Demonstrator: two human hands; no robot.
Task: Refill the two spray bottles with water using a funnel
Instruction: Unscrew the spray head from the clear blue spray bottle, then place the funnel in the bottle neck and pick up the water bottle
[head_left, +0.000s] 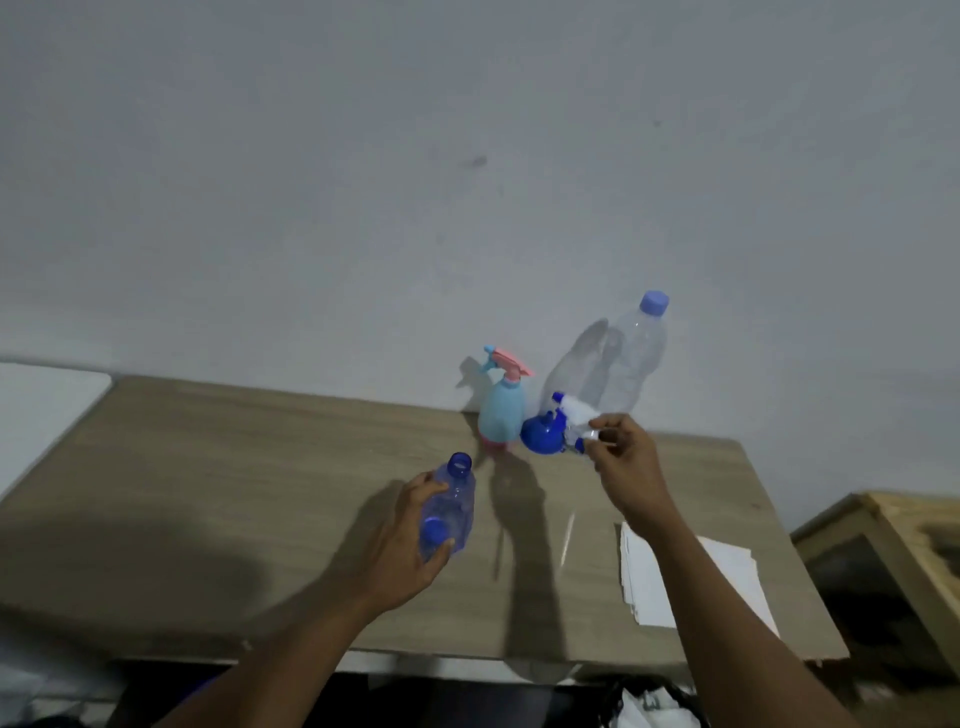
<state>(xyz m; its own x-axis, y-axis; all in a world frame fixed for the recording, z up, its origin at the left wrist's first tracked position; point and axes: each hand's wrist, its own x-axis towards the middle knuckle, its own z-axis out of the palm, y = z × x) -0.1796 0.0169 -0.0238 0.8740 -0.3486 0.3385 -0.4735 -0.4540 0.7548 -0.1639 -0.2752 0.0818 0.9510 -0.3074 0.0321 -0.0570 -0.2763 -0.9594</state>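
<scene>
Left hand (402, 540): your fingers curl round the translucent blue bottle (460, 493), neck uncapped, over the wood-grain bench (234, 493).
Right hand (626, 467): you pinch the white-and-blue spray head (574, 415), beside the pale blue sprayer (503, 410).

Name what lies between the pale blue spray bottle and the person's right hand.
In the head view, the blue funnel is between the pale blue spray bottle and the right hand, which pinches a white trigger head just above it.
</scene>
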